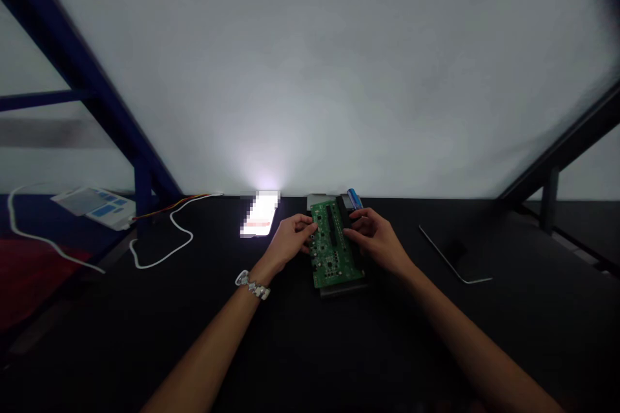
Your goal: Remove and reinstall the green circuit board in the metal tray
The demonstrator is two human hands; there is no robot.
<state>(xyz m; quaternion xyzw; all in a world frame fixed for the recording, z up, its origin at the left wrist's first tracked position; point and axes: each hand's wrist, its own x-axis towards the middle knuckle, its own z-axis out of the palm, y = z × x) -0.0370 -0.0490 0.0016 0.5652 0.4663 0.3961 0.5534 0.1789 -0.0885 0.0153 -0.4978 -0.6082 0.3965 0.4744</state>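
Green PCB (336, 264) at centre of far edge of tabletop (508, 335). L hand (289, 239) and R hand (375, 239) both grasping it, fingers closed on opposite long edges. We judge board light, stiff, but brittle, w/ exposed components: best held by edges, not by parts on top.

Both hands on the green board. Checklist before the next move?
1. Left hand and right hand both on board: ok.
2. Board seated on dark base: cannot tell.
3. Bracelet clear of board: ok.
4. Blue cylinder clear of right hand: ok, though close.
5. White cable away from board: ok.
6. Hex key away from hands: ok.
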